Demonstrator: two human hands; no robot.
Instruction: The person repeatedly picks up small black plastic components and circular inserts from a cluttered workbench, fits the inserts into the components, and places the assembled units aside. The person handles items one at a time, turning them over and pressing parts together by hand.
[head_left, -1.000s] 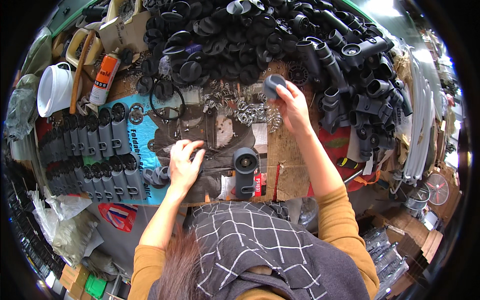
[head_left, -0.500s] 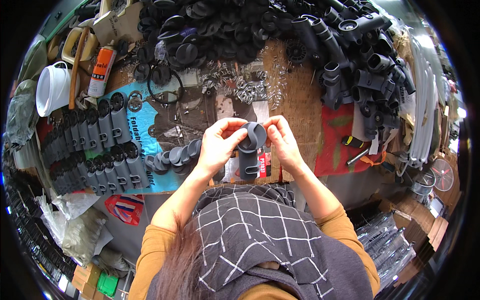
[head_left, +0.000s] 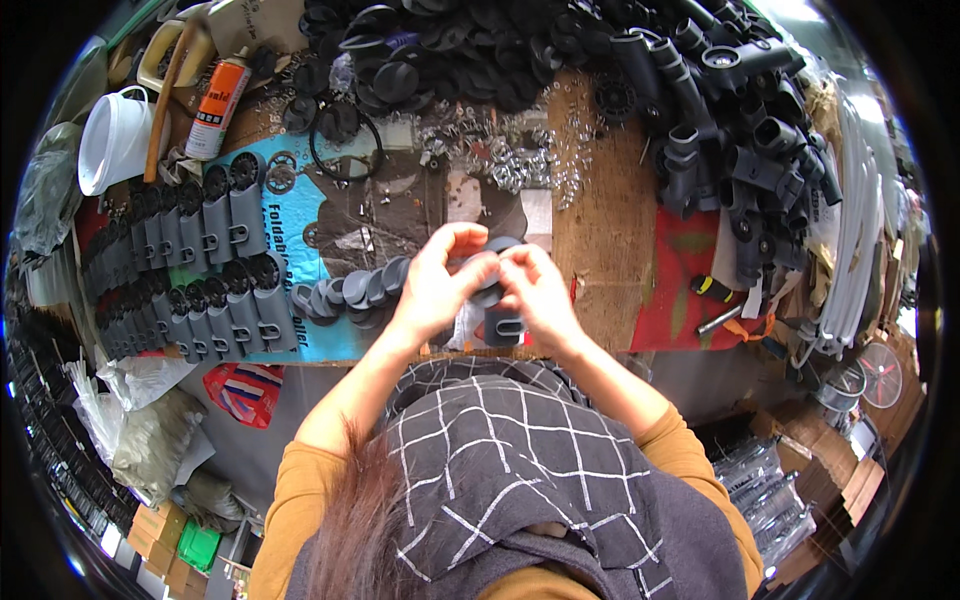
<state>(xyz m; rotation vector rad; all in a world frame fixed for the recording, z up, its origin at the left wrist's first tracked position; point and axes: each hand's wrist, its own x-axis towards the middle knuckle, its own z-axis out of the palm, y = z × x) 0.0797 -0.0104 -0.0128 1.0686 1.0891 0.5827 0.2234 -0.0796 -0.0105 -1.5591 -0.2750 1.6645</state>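
At the near edge of the bench, a dark grey plastic fitting (head_left: 503, 328) stands with its slotted lower end toward me. My left hand (head_left: 440, 282) is closed around the left side of the round grey knob (head_left: 500, 243) at the fitting's far end. My right hand (head_left: 540, 300) reaches over it from the right with thumb and fingertips pinched together. What those fingertips hold, if anything, is hidden. Left of my left hand lies a row of loose round grey knobs (head_left: 360, 288). Two rows of similar grey fittings (head_left: 250, 222) lie farther left.
Black round parts (head_left: 450, 55) are heaped at the back, with loose metal hardware (head_left: 515, 165) in front. Black tubular joints (head_left: 690, 150) pile up at the right. A spray can (head_left: 218, 108) and white bucket (head_left: 115, 142) stand at the left. A yellow-black tool (head_left: 712, 289) lies right.
My right hand has come inward and now covers much of the knob. My left hand still grips it. The bench has shifted slightly in view.
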